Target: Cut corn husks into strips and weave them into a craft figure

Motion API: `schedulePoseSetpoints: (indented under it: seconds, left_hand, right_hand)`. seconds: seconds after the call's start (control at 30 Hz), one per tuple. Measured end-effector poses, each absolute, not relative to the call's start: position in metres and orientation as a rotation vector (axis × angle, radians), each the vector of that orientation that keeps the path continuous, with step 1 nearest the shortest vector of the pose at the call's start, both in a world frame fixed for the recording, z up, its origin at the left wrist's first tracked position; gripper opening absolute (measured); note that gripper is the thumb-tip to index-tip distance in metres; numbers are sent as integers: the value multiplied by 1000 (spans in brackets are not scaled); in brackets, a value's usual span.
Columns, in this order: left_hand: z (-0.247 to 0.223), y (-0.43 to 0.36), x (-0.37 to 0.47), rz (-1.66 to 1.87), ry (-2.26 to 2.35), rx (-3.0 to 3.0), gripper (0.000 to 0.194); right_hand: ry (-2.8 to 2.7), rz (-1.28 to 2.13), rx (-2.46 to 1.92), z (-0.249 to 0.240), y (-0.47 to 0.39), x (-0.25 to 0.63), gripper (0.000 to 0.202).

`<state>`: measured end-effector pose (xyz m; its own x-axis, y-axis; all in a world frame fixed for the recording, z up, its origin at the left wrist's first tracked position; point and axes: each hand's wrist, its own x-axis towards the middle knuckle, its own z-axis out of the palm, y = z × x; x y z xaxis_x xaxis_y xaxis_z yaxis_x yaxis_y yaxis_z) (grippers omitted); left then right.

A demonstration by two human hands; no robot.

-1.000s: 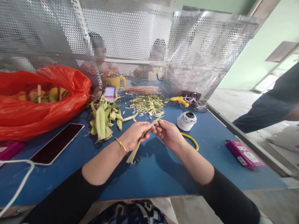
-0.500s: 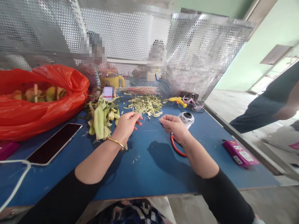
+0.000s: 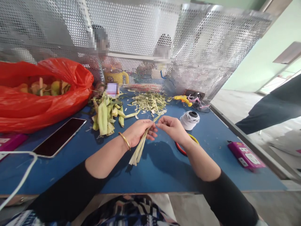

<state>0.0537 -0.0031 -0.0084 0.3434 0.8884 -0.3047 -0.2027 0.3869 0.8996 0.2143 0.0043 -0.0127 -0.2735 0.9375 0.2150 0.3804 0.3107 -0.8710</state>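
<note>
My left hand (image 3: 138, 131) is closed round a folded bundle of pale green corn husk strips (image 3: 138, 151), whose loose ends hang toward me while the narrow tip sticks out past the fingers. Close beside that tip, my right hand (image 3: 172, 128) is pinched; what lies between its thumb and finger is too fine to make out. A spool of white thread (image 3: 189, 121) stands just beyond the right hand. Partly under the right wrist lies a curved red and yellow handle (image 3: 180, 148). Left of my hands is a heap of husk leaves (image 3: 102, 115), and shredded husk (image 3: 150, 102) lies behind them.
A red plastic bag (image 3: 77, 94) and a phone (image 3: 60, 137) lie at left, with a white cable (image 3: 28, 171). A yellow glue gun (image 3: 183, 99), pink-framed glasses (image 3: 197, 102) and a purple packet (image 3: 245, 155) are at right. Perforated metal sheeting (image 3: 131, 31) borders the blue table's (image 3: 164, 179) back.
My hands have come together, the right moving slightly. The husk bundle now shows plainly in my left hand, hanging toward me. The camera view has shifted a little.
</note>
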Motion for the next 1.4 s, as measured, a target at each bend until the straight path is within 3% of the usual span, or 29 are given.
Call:
schedulePoseSetpoints:
  seconds: [0.57,0.87,1.2,1.4]
  left_hand:
    - [-11,-1,53,955,971,863,27]
    - [-11,-2,56,958,1006,874,18]
    - [-9,-6,54,740,959,907,21]
    - [-9,-5,56,799,958,839,25]
  right_hand:
    - [-1830,917,-1320,-9,13,228,28]
    - [-1434,1494,-1065,-7,6,218,32]
    - [-1430,1481,-1054,-19,10,216,39]
    - [-1484,1468,-1035,-20,10,216,44]
